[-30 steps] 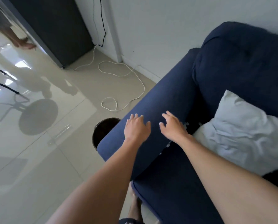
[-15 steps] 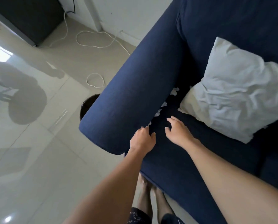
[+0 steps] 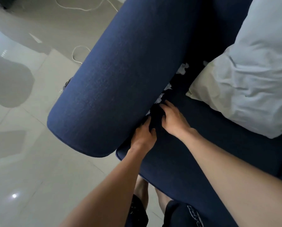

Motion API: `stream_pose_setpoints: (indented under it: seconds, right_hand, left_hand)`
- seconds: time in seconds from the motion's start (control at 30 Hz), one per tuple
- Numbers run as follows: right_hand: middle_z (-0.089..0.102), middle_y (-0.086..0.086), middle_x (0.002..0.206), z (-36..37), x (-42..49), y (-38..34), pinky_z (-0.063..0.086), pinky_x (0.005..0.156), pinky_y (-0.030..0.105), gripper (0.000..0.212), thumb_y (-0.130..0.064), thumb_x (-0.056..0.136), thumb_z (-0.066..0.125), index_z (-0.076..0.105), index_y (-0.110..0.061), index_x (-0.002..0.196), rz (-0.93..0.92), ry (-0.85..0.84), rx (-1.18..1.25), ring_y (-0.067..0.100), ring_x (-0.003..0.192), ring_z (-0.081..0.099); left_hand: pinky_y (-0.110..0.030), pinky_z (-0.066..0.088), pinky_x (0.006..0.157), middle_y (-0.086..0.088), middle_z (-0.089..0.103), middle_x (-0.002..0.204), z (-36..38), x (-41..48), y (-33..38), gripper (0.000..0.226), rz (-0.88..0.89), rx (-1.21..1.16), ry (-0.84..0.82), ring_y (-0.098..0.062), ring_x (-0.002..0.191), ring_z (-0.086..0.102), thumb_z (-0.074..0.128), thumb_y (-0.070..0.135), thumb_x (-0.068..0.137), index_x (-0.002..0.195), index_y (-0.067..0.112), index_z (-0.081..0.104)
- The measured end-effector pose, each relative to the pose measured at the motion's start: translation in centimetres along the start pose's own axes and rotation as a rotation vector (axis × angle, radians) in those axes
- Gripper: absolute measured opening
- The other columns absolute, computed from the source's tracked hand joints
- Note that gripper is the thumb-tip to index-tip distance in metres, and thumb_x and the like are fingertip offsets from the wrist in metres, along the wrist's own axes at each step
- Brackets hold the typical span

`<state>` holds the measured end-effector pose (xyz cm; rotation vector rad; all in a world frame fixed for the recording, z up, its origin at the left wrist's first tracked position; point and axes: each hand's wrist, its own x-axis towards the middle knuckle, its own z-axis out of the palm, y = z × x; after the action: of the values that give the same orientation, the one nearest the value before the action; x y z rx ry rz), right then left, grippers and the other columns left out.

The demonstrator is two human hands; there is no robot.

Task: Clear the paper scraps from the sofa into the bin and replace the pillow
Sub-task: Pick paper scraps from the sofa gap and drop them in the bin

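Status: early stage, clearing not yet effective as far as visible.

Scraps [image 3: 181, 70]: white paper bits lie strung along the crease where the seat meets the armrest [image 3: 120, 71], toward the back of the sofa [image 3: 194, 153]. Several clusters visible; none seen in either hand.

Left hand [image 3: 144, 134]: at the seat's armrest edge, fingers [image 3: 147, 122] loosely curled and pushed toward the crease. Cannot tell whether they pinch anything; fingertips are in shadow.

Right hand [image 3: 173, 119]: just beside the left, palm down on the seat, fingers [image 3: 165, 106] spread and open, tips touching or nearly touching the nearest scrap.

Pillow [image 3: 251, 76]: lies on the seat against the backrest, away from the armrest corner, apart from both hands. Judged displaced; replacing it remains.

Bin [image 3: 67, 82]: only a dark sliver shows on the floor behind the armrest; contents hidden.

Remaining, by my reading: gather the scraps, carry to bin, reset pillow.
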<state>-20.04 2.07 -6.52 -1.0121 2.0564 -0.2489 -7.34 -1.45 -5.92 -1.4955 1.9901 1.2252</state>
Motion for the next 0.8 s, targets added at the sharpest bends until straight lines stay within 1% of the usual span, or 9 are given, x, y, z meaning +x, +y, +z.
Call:
stream_pose_setpoints:
  seconds: [0.1,0.23,0.4,0.53,0.6,0.73,0.8]
  right_hand:
    - [0.018,0.008,0.16,-0.1,1.8,0.5,0.038,0.108,0.05,0.065,0.004,0.086,0.05,0.038,-0.022,0.144,-0.028,-0.069,-0.065,0.036,0.138,0.033]
    - [0.012,0.006,0.161,-0.7,3.6,0.8,0.032,0.112,0.047,0.067,0.002,0.088,0.05,0.037,-0.03,0.145,-0.047,-0.161,-0.2,0.034,0.139,0.027]
    - [0.017,0.001,0.16,-0.6,4.7,0.9,0.033,0.106,0.043,0.064,-0.004,0.088,0.054,0.036,-0.026,0.145,-0.092,-0.203,-0.318,0.032,0.133,0.03]
    - [0.017,0.0,0.161,-0.3,5.0,0.8,0.033,0.105,0.042,0.064,-0.005,0.089,0.052,0.031,-0.021,0.148,-0.087,-0.197,-0.317,0.032,0.134,0.029]
    - [0.02,0.002,0.16,-0.4,5.0,0.8,0.034,0.106,0.042,0.062,-0.005,0.089,0.052,0.033,-0.017,0.147,-0.077,-0.189,-0.297,0.032,0.135,0.03]
    - [0.033,0.007,0.153,-0.5,4.4,0.8,0.039,0.105,0.043,0.053,-0.001,0.088,0.052,0.042,-0.01,0.139,-0.071,-0.118,-0.249,0.032,0.13,0.037]
    - [0.033,0.009,0.152,-0.5,3.7,0.8,0.04,0.105,0.044,0.051,0.001,0.088,0.052,0.044,-0.007,0.139,-0.072,-0.089,-0.22,0.032,0.13,0.039]
  left_hand:
    - [-0.033,0.032,0.111,-0.002,0.029,0.158,0.4,1.3,0.3,0.06,0.024,-0.01,0.049,-0.024,0.142,0.033,0.044,0.027,0.1,0.154,0.031,0.018]
    - [-0.032,0.032,0.112,-0.002,0.026,0.159,0.9,2.7,0.6,0.063,0.005,-0.032,0.035,-0.024,0.142,0.033,0.044,0.028,0.1,0.154,0.031,0.014]
    - [-0.031,0.029,0.114,0.0,0.024,0.16,1.0,4.0,0.6,0.067,-0.029,-0.053,0.008,-0.022,0.144,0.029,0.048,0.029,0.097,0.154,0.032,0.013]
    - [-0.031,0.027,0.115,-0.001,0.024,0.159,0.9,4.6,0.7,0.066,-0.054,-0.019,0.007,-0.023,0.145,0.026,0.049,0.031,0.096,0.154,0.029,0.017]
    - [-0.031,0.028,0.114,-0.002,0.028,0.158,0.8,4.7,0.8,0.064,-0.068,-0.018,-0.008,-0.023,0.144,0.029,0.049,0.031,0.096,0.153,0.026,0.021]
    - [-0.033,0.036,0.11,-0.004,0.039,0.152,0.8,4.5,0.9,0.061,-0.07,-0.007,0.011,-0.025,0.137,0.04,0.049,0.03,0.094,0.151,0.023,0.029]
    - [-0.034,0.042,0.106,-0.006,0.047,0.145,0.7,4.0,1.1,0.058,-0.06,0.008,0.031,-0.026,0.129,0.049,0.05,0.03,0.093,0.149,0.022,0.033]
